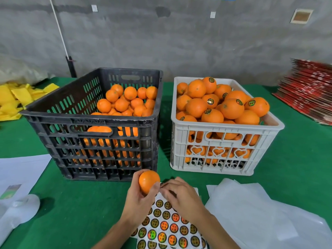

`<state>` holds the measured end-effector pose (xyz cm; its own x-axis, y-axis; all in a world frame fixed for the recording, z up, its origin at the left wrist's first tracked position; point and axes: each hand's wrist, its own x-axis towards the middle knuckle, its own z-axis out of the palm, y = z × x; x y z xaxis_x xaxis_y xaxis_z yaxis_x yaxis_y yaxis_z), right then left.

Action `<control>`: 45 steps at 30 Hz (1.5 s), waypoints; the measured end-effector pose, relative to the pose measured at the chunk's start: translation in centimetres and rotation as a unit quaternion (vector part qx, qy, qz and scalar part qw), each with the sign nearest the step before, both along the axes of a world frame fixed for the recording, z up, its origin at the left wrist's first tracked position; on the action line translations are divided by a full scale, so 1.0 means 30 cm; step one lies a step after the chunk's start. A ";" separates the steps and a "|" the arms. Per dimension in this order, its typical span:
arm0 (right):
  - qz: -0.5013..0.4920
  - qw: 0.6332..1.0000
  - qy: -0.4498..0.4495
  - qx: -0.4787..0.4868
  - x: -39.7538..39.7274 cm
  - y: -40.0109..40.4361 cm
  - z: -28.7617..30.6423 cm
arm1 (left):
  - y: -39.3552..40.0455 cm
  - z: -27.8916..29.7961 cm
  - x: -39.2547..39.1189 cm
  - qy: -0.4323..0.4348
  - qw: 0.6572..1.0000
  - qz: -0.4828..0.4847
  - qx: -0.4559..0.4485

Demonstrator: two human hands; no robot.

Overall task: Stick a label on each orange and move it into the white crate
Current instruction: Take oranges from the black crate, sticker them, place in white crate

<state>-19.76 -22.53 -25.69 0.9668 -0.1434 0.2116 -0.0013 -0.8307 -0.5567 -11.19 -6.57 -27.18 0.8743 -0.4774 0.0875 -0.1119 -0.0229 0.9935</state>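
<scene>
My left hand (139, 198) grips an orange (148, 181) just in front of the black crate (89, 121), which holds unlabelled oranges. My right hand (179, 194) lies curled over the top of the label sheet (167, 229), fingertips next to the orange and pinching at a round label at the sheet's upper edge. The sheet of shiny round labels lies on the green table under both hands. The white crate (226, 153), at the right, is heaped with labelled oranges.
Crumpled white plastic sheets (251, 209) lie at the right front. White papers (19, 173) and a clear plastic item (21, 207) sit at the left. Yellow pads (16, 99) are at the far left, and a stack of red cardboard (309, 92) at the far right.
</scene>
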 end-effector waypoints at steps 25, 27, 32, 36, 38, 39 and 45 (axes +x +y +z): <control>-0.209 0.928 -0.296 -0.083 -0.005 -0.115 0.601 | -0.258 0.658 0.048 -0.376 0.915 -0.108 0.103; -0.243 0.913 -0.298 -0.137 0.031 -0.196 0.716 | -0.335 0.810 0.106 -0.429 0.881 -0.130 0.148; -0.347 0.859 -0.301 -0.225 0.090 -0.381 0.872 | -0.470 1.084 0.240 -0.520 0.809 -0.192 0.197; -0.360 0.866 -0.204 -0.281 0.113 -0.442 0.823 | -0.419 1.104 0.448 -0.523 0.817 -0.088 0.226; -0.337 0.867 -0.218 -0.297 0.134 -0.422 0.790 | -0.344 1.063 0.580 -0.479 0.834 -0.037 0.271; -0.316 0.870 -0.238 -0.296 0.152 -0.401 0.778 | -0.300 1.035 0.642 -0.452 0.839 -0.020 0.302; -0.177 0.931 -0.262 -0.182 0.352 -0.199 0.736 | -0.128 0.893 0.915 -0.277 0.835 -0.018 0.476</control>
